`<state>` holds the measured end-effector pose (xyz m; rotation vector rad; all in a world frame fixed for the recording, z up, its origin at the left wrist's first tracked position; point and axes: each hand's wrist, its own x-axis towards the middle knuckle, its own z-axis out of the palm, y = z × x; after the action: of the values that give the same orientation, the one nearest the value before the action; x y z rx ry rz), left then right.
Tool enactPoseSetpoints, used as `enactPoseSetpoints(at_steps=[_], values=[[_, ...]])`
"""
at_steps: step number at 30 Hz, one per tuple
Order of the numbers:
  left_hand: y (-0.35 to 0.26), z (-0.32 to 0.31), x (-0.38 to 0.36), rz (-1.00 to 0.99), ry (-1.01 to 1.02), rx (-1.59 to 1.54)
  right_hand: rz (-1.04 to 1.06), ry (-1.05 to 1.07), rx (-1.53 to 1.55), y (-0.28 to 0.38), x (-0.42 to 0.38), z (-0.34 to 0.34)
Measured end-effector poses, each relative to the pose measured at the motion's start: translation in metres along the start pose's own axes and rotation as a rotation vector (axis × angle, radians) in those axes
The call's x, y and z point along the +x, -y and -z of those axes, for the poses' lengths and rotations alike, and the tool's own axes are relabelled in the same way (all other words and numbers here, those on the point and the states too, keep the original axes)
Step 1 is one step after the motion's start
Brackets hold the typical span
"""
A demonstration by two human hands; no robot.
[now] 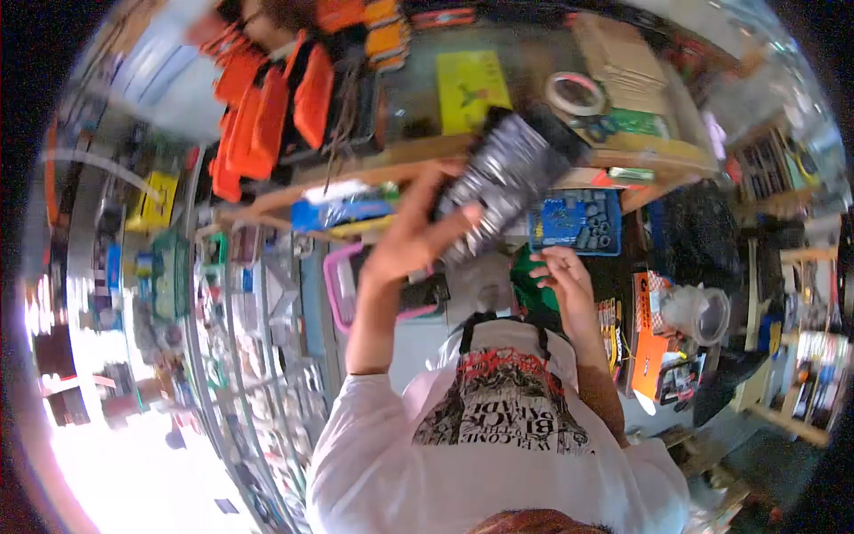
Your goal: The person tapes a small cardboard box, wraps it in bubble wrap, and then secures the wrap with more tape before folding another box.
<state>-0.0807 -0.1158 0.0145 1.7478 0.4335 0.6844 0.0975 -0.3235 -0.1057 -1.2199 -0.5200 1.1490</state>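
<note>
My left hand (411, 233) grips a black, shiny package (511, 173), its thumb across the front face. Motion smears the package, so any print or contents cannot be made out. It is held up tilted before the edge of a wood-framed counter (427, 149). Lower and to the right, my right hand (567, 274) is apart from the package, fingers loosely bent and separated, with nothing visible in them. Just above that hand sits a blue tray (544, 238) of small grey pieces.
On the counter are a yellow card (471, 89), a tape roll (576, 94) and brown paper bags (623, 67). Orange tools or cases (258, 125) hang at left. A pink-rimmed basket (334, 289) is below; an orange box (648, 356) stands right. Metal racks (233, 356) line the left.
</note>
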Motion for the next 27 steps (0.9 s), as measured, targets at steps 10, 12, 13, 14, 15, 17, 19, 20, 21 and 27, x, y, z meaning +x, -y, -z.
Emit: enactPoseSetpoints(at_steps=[10,12,13,14,15,17,19,20,21,27], values=[[0.121,-0.147,-0.164,0.750,-0.162,-0.435,-0.261,0.157,-0.098,-0.090,-0.043,0.019],[0.127,-0.162,-0.184,0.773,-0.169,-0.262,-0.332,0.223,-0.154,-0.095,-0.045,0.026],[0.143,-0.172,-0.198,0.781,-0.173,-0.224,-0.353,0.276,-0.187,-0.098,-0.047,0.030],[0.189,-0.194,-0.222,0.646,-0.234,-0.281,-0.374,0.327,-0.216,-0.102,-0.049,0.034],[0.184,-0.203,-0.229,0.594,-0.316,-0.184,-0.356,0.310,-0.374,-0.106,-0.053,0.036],[0.176,-0.223,-0.243,0.497,-0.467,0.011,-0.313,0.267,-0.684,-0.118,-0.066,0.043],[0.135,-0.221,-0.245,0.722,-0.504,-0.285,-0.136,0.530,-0.606,-0.133,-0.059,0.050],[0.128,-0.220,-0.254,0.835,-0.529,-0.361,-0.254,0.564,-0.613,-0.141,-0.065,0.058],[0.123,-0.220,-0.265,0.944,-0.551,-0.429,-0.364,0.595,-0.613,-0.150,-0.073,0.063],[0.173,-0.192,-0.356,1.026,-0.948,-0.523,-0.698,0.523,-0.390,-0.173,-0.083,0.049]])
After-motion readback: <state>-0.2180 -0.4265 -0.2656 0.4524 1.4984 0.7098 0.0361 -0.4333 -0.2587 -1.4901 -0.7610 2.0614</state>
